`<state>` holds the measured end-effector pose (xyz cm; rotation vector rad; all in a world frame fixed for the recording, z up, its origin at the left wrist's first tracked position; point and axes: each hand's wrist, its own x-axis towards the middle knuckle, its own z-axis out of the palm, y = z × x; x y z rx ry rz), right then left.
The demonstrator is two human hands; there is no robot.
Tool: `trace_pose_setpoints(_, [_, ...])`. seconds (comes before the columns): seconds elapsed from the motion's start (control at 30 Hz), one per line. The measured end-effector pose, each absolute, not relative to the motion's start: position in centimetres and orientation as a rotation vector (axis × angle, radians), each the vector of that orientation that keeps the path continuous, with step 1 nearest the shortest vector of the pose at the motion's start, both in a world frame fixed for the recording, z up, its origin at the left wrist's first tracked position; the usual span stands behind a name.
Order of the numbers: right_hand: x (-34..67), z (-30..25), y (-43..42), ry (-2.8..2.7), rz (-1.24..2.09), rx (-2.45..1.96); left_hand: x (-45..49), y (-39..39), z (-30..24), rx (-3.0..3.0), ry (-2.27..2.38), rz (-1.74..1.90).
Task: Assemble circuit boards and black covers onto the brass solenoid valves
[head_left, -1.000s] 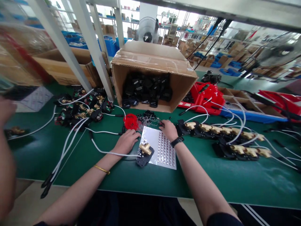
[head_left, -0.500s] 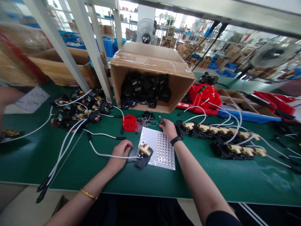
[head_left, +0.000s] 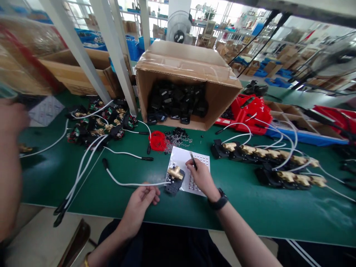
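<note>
A white sheet point(head_left: 178, 155) with rows of small shiny round pieces lies on the bench. On its left part rests a black housing point(head_left: 174, 186) topped by a brass tee fitting point(head_left: 175, 172). From the housing a white cable point(head_left: 133, 184) runs left to a black plug. My right hand point(head_left: 202, 177) is over the sheet, closed on a slim dark pen-like tool point(head_left: 193, 161); its exact kind is too small to tell. Beside the cable, left of the housing, my left hand point(head_left: 143, 202) lies with loosely bent fingers, partly apart, nothing visible in them.
Behind the sheet are a red ring-shaped bundle point(head_left: 158, 141) and loose screws point(head_left: 176, 140). A carton point(head_left: 189, 66) of black parts stands beyond. Brass-fitted units point(head_left: 261, 152) line the right; wired assemblies point(head_left: 97, 124) crowd the left. Another person's arm point(head_left: 9, 159) reaches in at far left.
My right hand moved from beside the screws, back and left over the sheet with the tool. My left hand came nearer me and turned, fingers loosening. The other person's arm extended further into view.
</note>
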<state>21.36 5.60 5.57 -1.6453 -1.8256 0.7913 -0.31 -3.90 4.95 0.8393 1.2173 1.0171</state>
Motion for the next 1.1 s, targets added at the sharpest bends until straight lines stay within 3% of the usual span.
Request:
trace_pose_setpoints(0.3, [19.8,5.5,-1.8,-1.638,0.983,-1.605,-1.0,1.4,7.3,0.688,1.178,1.22])
trace_pose_setpoints(0.67, [19.6,4.5,4.0,-1.71,1.089,-1.415,0.8,3.0,8.1,0.582,0.997,1.244])
trace_pose_setpoints(0.87, [19.0,4.5,3.4,-1.769,1.008,-1.447,0.8,4.1,8.0,0.733,0.99,1.195])
trace_pose_setpoints(1.1, [18.9,3.0,2.2,-1.993,0.696,-1.334,1.0,4.9,7.9,0.843,0.998,1.18])
